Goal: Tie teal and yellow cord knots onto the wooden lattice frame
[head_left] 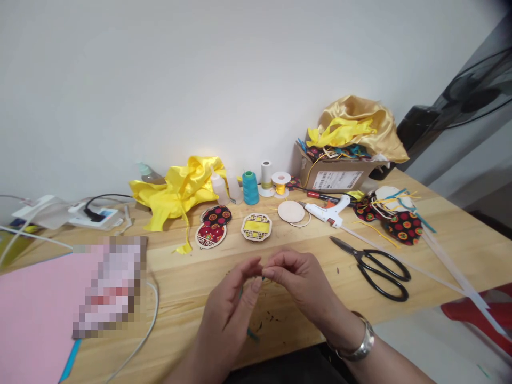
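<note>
My left hand (pixel 230 309) and my right hand (pixel 300 282) meet fingertip to fingertip above the wooden table (pixel 440 250), both pinched on a thin teal cord (pixel 252 333) whose end hangs below my left palm. My right wrist wears a silver bangle (pixel 360 344). Just beyond my fingers lie a round wooden lattice piece with a yellow centre (pixel 256 226) and two fabric-covered round pieces (pixel 213 226). A plain wooden disc (pixel 291 211) lies further back.
Black scissors (pixel 376 266) and a white glue gun (pixel 330 212) lie to the right. Thread spools (pixel 250 188), yellow satin cloth (pixel 180 192) and a cardboard box of fabric (pixel 336 173) line the wall. Pink paper (pixel 36 314) and white cables (pixel 148 320) lie left.
</note>
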Motion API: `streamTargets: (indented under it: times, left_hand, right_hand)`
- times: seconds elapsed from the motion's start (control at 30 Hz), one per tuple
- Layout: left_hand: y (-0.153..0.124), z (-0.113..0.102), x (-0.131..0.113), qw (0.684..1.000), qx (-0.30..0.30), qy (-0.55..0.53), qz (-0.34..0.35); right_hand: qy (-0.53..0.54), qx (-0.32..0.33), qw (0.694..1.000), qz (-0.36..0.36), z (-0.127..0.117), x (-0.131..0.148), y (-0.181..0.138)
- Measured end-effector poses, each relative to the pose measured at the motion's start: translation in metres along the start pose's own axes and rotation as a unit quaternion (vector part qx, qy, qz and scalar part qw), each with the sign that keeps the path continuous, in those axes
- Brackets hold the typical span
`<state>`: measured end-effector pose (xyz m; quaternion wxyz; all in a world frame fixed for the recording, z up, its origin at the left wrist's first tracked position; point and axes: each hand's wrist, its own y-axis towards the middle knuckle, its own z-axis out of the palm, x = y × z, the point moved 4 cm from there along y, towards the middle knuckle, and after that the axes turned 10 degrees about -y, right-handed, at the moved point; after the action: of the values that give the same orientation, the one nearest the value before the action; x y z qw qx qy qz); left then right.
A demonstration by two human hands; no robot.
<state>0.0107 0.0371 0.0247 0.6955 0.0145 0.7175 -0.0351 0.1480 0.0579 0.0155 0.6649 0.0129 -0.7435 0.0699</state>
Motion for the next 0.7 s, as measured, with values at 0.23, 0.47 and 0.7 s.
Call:
streamTargets:
  times: [0.23, 0.47, 0.7]
  left_hand:
    - [0.004, 0.006, 0.015, 0.993, 0.055, -0.064, -0.086]
    - [0.003, 0.001, 0.022, 0.994, 0.045, 0.032, -0.095]
    - [0.007, -0.003, 0.030, 0.989, 0.005, -0.061, -0.136]
  right_hand:
    - [-0.029, -0.012, 0.999, -0.014, -0.003, -0.002, 0.003]
    - [-0.054, -0.003, 0.998, -0.028, 0.004, -0.008, 0.005]
    - [-0.371, -0.125, 0.917, -0.077, -0.052, -0.005, -0.001]
